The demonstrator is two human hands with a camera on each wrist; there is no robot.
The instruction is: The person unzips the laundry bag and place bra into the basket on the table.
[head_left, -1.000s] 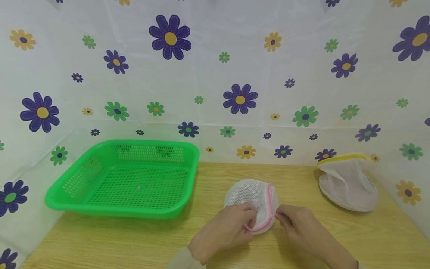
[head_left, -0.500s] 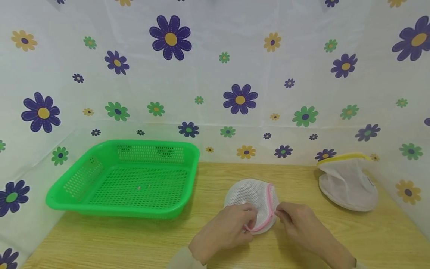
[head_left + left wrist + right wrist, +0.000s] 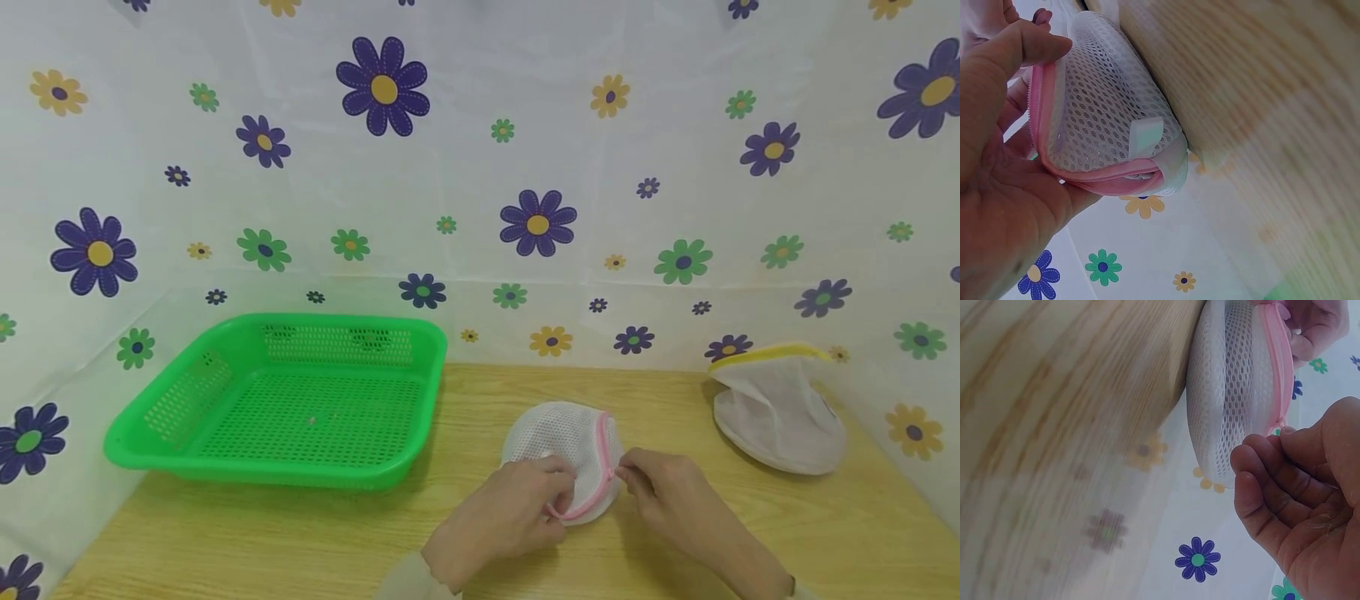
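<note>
A round white mesh laundry bag (image 3: 555,429) with a pink zip (image 3: 603,442) lies on the table between both hands. My left hand (image 3: 506,508) grips its near left side, thumb and fingers bent around the zip edge. On the bag's right, my right hand (image 3: 675,504) pinches the small zip pull at the pink slider; the pull itself is mostly covered by the fingertips. In the left wrist view, a white tag (image 3: 1146,136) sits beside the pink tape. The mesh bag (image 3: 1235,387) bulges in the right wrist view; its contents cannot be made out.
A green plastic basket (image 3: 262,479) with perforated walls stands at the left of the wooden table (image 3: 300,542). At the back right rests another whitish bag (image 3: 787,417) with a yellow zip edge. A flower-printed sheet (image 3: 465,175) hangs behind the table.
The right hand has shifted slightly away from the person along the zip, and the slider with it. The left hand keeps its hold on the laundry bag.
</note>
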